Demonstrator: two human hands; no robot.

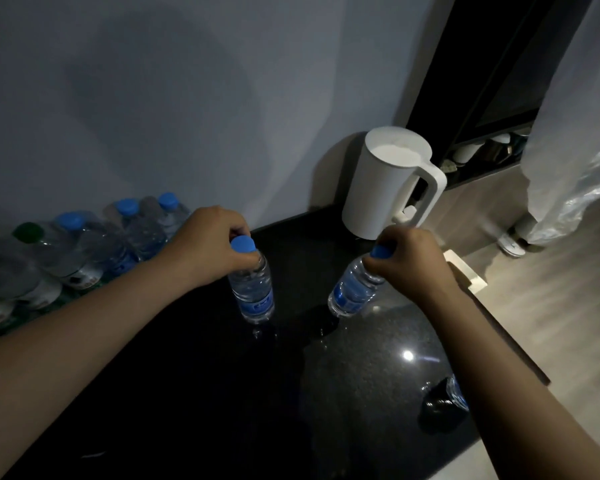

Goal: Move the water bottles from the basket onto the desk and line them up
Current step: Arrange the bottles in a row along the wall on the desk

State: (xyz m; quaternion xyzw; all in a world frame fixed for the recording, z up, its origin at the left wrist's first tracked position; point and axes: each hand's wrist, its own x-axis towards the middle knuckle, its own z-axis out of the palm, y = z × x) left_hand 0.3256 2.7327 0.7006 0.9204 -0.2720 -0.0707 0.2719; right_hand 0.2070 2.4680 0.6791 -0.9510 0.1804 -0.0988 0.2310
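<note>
The left hand (212, 247) grips a blue-capped water bottle (253, 292) by its neck, fingers curled just under the cap, so it hangs upright with its base at the black desk (205, 393). In this dim light I cannot tell whether it touches yet. The right hand (409, 261) clasps a second bottle (354, 289) the same way, but this one leans, base swung toward the first. A neck grip leaves each base free to be set down squarely. Both are forward of the row of bottles (94, 247) lined along the wall (187, 98), probably the line they will join. A white kettle (378, 188) stands at the far corner. A dark shape (439, 400) by the right forearm is possibly the basket.
</note>
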